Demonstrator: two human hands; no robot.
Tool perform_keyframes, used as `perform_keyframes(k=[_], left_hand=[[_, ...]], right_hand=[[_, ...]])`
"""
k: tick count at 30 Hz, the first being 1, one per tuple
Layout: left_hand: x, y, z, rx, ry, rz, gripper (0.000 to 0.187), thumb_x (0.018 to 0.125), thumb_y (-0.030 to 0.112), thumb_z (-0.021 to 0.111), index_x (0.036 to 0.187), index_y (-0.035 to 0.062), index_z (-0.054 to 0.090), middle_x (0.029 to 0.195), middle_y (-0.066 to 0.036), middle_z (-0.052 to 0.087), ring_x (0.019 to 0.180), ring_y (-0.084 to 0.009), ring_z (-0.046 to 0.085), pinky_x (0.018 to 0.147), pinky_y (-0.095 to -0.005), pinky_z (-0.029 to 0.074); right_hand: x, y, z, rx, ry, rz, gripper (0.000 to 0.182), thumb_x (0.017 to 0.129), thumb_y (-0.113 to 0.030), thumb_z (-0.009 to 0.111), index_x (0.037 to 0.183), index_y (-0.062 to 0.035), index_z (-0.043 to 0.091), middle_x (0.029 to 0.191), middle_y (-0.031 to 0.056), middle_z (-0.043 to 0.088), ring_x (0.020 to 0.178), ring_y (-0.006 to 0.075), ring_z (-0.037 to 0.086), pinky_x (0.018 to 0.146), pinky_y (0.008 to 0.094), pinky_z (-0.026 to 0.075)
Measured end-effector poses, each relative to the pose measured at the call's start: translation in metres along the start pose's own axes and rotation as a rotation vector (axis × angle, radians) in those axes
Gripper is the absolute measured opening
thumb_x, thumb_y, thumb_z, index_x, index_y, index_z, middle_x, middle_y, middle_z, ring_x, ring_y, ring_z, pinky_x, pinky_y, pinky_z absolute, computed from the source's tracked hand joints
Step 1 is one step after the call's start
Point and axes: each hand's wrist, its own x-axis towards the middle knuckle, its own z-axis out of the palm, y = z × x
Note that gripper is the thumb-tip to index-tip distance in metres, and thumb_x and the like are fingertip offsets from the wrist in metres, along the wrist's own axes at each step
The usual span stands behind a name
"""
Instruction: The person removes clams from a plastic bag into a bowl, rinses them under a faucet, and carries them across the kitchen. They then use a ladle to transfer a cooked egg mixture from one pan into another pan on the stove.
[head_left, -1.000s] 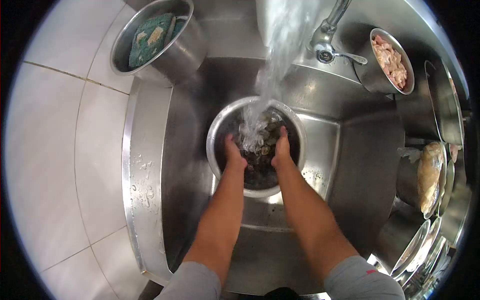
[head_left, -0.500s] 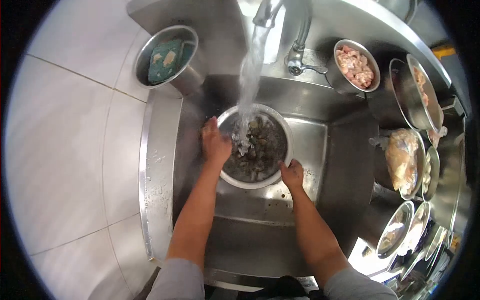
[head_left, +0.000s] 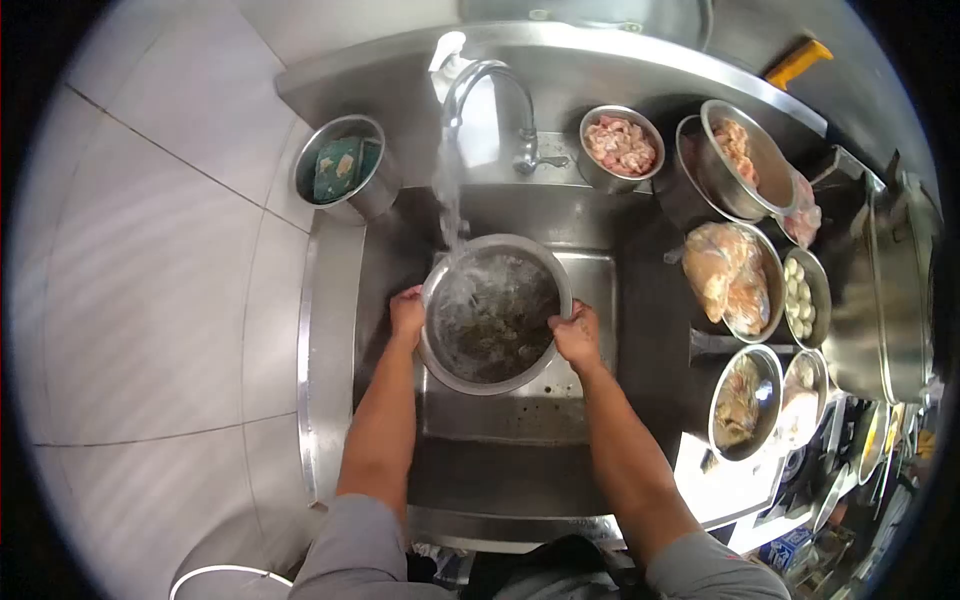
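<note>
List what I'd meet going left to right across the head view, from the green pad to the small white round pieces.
Green pad, left hand, metal basin, right hand, bagged food, white round pieces.

bright light, soft sheen on the steel sink (head_left: 490, 425); falling water (head_left: 449, 190) blurs; fisheye bends edges toward black corners.

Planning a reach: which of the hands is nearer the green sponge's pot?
Left: the left hand is below and right of the pot in view; the right hand is farther, across the bowl.
</note>
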Motion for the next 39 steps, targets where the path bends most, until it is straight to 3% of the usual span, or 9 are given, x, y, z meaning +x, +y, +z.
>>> perform_keyframes(k=[2,6,12,19,24,27,31,33,39], left_hand=[[-0.025,0.001,-0.005,-0.083,0.048,0.009,0.022,0.093,0.01,0.057,0.111,0.0019,0.067,0.104,-0.007,0.069,0.096,-0.0186,0.062,0.087,-0.0299,0.046],[-0.076,0.016,0.007,-0.372,0.15,-0.052,0.027,0.096,0.012,0.053,0.119,0.0049,0.064,0.117,-0.008,0.064,0.109,-0.0209,0.058,0.095,-0.0336,0.043],[-0.132,0.04,0.014,-0.557,0.115,0.089,0.042,0.098,0.015,0.044,0.139,0.0061,0.046,0.137,-0.01,0.05,0.122,-0.0237,0.049,0.102,-0.0365,0.039],[-0.205,0.08,0.0,-0.735,0.116,0.054,0.045,0.098,0.016,0.043,0.141,0.003,0.042,0.138,-0.01,0.048,0.125,-0.0234,0.046,0.107,-0.0318,0.031],[-0.218,0.049,0.0,-0.289,0.362,0.418,0.046,0.1,0.018,0.043,0.142,0.0002,0.039,0.141,-0.015,0.045,0.128,-0.0258,0.045,0.106,-0.0341,0.033],[-0.244,0.052,-0.003,-0.32,0.363,0.249,0.048,0.101,0.025,0.042,0.145,0.0054,0.039,0.141,-0.014,0.046,0.124,-0.0246,0.047,0.104,-0.0333,0.032],[-0.267,0.053,0.0,-0.191,0.426,0.35,0.049,0.1,0.025,0.043,0.144,0.0028,0.039,0.142,-0.015,0.044,0.122,-0.025,0.048,0.104,-0.0348,0.032],[-0.277,0.05,0.004,-0.057,0.392,0.31,0.053,0.101,0.031,0.039,0.144,0.0013,0.035,0.143,-0.019,0.041,0.135,-0.0346,0.034,0.111,-0.0395,0.025],[-0.306,0.05,0.026,-0.011,0.451,0.351,0.061,0.1,0.037,0.041,0.149,0.0029,0.025,0.145,-0.022,0.037,0.136,-0.0384,0.026,0.112,-0.0459,0.019]], right_hand=[[-0.008,-0.002,-0.006,-0.054,-0.036,-0.086,0.019,0.072,-0.008,0.063,0.084,0.006,0.058,0.073,0.0235,0.061,0.071,0.0377,0.064,0.069,0.0412,0.049],[-0.058,-0.108,-0.041,-0.359,-0.054,-0.14,0.02,0.074,-0.011,0.066,0.087,0.0043,0.062,0.083,0.0264,0.064,0.084,0.0442,0.063,0.075,0.0463,0.05],[-0.095,-0.201,-0.08,-0.534,-0.147,-0.318,0.02,0.075,-0.012,0.064,0.089,0.001,0.065,0.087,0.0249,0.065,0.091,0.0414,0.063,0.082,0.0477,0.048],[-0.131,-0.242,-0.105,-0.578,-0.166,-0.471,0.016,0.073,-0.011,0.061,0.081,0.0022,0.063,0.087,0.026,0.065,0.089,0.0428,0.062,0.08,0.0478,0.048],[-0.156,-0.248,-0.107,-0.503,-0.189,-0.569,0.013,0.071,-0.01,0.061,0.075,0.0021,0.059,0.075,0.0253,0.062,0.08,0.045,0.061,0.075,0.0496,0.047],[-0.171,-0.249,-0.11,-0.523,-0.203,-0.6,0.012,0.071,-0.009,0.061,0.074,0.0018,0.058,0.074,0.0252,0.062,0.08,0.045,0.061,0.074,0.0503,0.047],[-0.189,-0.248,-0.116,-0.529,-0.214,-0.668,0.01,0.072,-0.009,0.061,0.073,0.0012,0.057,0.073,0.0245,0.061,0.079,0.045,0.061,0.073,0.0507,0.047],[-0.197,-0.247,-0.118,-0.551,-0.236,-0.672,0.009,0.071,-0.008,0.06,0.073,0.0006,0.057,0.073,0.0236,0.062,0.078,0.0447,0.061,0.072,0.0505,0.047],[-0.218,-0.24,-0.132,-0.477,-0.228,-0.763,0.014,0.069,-0.008,0.06,0.07,0.002,0.05,0.068,0.0246,0.056,0.074,0.0462,0.057,0.066,0.0515,0.042]])
